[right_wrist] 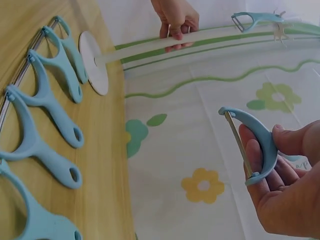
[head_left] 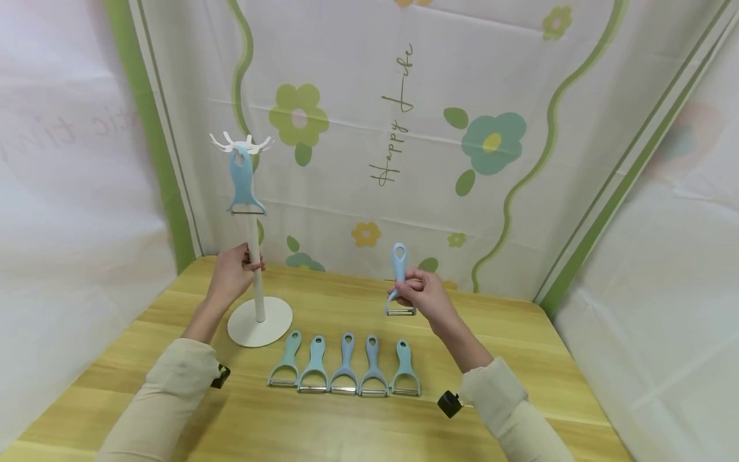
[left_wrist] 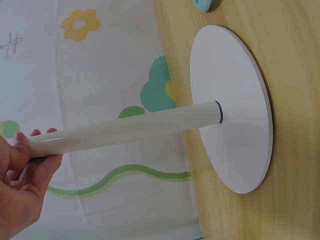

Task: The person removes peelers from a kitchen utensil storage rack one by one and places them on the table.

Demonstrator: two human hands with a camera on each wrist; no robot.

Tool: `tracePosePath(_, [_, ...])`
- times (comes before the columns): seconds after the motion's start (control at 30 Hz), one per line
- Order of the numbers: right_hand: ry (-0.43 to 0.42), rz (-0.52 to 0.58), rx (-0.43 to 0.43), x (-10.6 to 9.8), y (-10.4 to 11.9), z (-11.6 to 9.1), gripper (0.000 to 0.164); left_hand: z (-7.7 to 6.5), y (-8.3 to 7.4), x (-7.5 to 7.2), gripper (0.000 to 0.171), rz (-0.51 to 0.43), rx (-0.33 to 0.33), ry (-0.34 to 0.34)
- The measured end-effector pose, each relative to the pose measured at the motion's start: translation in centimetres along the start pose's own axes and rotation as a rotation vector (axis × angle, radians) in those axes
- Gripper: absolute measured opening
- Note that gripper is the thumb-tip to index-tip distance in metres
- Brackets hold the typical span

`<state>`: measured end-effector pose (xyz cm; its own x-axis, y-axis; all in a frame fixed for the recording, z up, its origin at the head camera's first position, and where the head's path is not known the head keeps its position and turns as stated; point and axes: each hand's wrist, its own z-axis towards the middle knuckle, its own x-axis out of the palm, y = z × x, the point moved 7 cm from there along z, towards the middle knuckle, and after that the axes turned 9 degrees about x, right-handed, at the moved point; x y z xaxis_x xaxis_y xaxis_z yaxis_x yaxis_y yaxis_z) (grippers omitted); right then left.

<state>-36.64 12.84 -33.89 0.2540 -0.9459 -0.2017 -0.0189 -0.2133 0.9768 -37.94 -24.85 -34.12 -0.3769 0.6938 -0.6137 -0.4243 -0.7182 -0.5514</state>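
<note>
My left hand point(head_left: 233, 269) grips the white pole point(left_wrist: 125, 126) of an upright stand with a round base point(left_wrist: 235, 145). From one of the white hooks point(head_left: 226, 142) at its top hangs a blue peeler point(head_left: 241, 183), blade end down. In my right hand point(head_left: 427, 296) a light blue peeler point(head_left: 399, 260) is held above the table, handle loop up and blade down. The right wrist view shows thumb and fingers pinching it just behind its blade point(right_wrist: 239, 142). Several peelers point(head_left: 344, 369) in blue and green lie in a row between the hands, handles pointing away from me.
The wooden table point(head_left: 323, 430) ends at the back against a white curtain point(head_left: 346, 192) printed with flowers. More white fabric point(head_left: 681, 256) hangs along both sides. Small black wrist devices point(head_left: 449, 403) sit at the cuffs of both sleeves.
</note>
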Motion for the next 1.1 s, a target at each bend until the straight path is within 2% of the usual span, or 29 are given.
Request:
tracePosePath(0.23, [-0.025,0.010,0.048,-1.9,-2.3,-1.0,0.030,-0.3,0.3,0.1,0.012,-0.006,-0.024,0.037])
tracePosePath(0.43, [-0.010,-0.011,0.076,-2.9,-4.1,-2.1,0.033,-0.2,0.4,0.0,0.012,-0.012,-0.025,0.047])
tracePosePath(0.83, [-0.018,0.013,0.190,-4.2,-8.4,-4.2,0.029,0.2,0.3,-0.1,0.011,-0.011,-0.008,0.062])
tracePosePath(1.1, [-0.022,0.021,0.232,-4.8,-10.7,-5.0,0.030,0.3,0.3,0.1,0.011,-0.003,-0.008,0.075])
